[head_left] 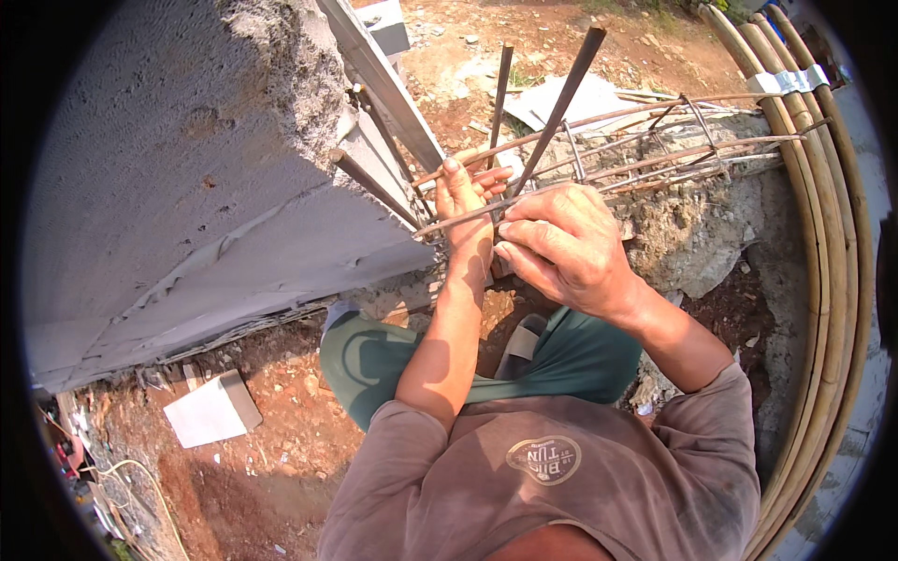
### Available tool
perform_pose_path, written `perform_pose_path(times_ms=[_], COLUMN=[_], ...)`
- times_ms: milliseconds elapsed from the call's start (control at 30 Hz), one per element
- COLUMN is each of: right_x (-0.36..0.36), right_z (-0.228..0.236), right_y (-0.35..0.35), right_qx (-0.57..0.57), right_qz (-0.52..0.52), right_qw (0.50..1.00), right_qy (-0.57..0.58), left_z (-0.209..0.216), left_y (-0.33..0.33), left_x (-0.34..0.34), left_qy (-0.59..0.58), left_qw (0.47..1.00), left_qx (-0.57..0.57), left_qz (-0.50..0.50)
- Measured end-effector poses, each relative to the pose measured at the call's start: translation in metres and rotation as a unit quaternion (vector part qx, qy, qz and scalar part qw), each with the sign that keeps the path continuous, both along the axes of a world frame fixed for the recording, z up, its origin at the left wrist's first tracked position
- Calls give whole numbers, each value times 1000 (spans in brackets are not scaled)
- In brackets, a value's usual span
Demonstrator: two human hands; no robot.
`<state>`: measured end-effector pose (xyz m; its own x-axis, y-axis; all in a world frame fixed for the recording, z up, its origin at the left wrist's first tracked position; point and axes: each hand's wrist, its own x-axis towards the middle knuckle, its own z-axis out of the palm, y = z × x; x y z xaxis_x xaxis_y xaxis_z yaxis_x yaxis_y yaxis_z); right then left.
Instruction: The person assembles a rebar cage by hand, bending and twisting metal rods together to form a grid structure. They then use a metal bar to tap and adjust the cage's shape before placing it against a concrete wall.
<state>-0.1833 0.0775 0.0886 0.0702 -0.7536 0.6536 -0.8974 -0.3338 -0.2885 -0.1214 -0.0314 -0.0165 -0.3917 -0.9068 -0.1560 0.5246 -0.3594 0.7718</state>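
Note:
My left hand reaches in among the steel reinforcing bars of a long cage. Its thumb points up beside the upper bar and its fingers stretch to the right, apart; the lower bar crosses in front of the palm. Close on its right, my right hand is closed in a pinch next to the same lower bar, by the foot of a slanting upright bar. Whatever its fingertips hold is too small or hidden to make out.
A grey plastered wall with a rough broken edge rises on the left. Short bar ends stick out beside it. Bundled bamboo poles curve along the right. Rough concrete lies under the cage; a white block sits on reddish soil.

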Motion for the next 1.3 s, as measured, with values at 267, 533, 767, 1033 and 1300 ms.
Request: perform_pose_path(times_ms=[267, 533, 767, 1033, 1300], right_x=[-26, -209, -224, -226, -198], right_z=[6, 23, 12, 8, -20], right_y=[27, 95, 109, 113, 129], right_qx=[-55, -92, -22, -42, -158], right_qz=[-135, -499, -499, -465, -468], right_qw=[989, 850, 854, 870, 869], right_qy=[-11, 146, 149, 157, -34], left_z=[-3, 2, 18, 18, 21], left_y=[-7, -3, -7, -11, -7], left_x=[12, 8, 12, 13, 11], left_qy=[-18, -9, -14, -15, -34], left_qw=[999, 999, 997, 996, 997], left_qx=[-45, -47, -70, -84, -50], left_qz=[-9, -17, 6, 17, 44])
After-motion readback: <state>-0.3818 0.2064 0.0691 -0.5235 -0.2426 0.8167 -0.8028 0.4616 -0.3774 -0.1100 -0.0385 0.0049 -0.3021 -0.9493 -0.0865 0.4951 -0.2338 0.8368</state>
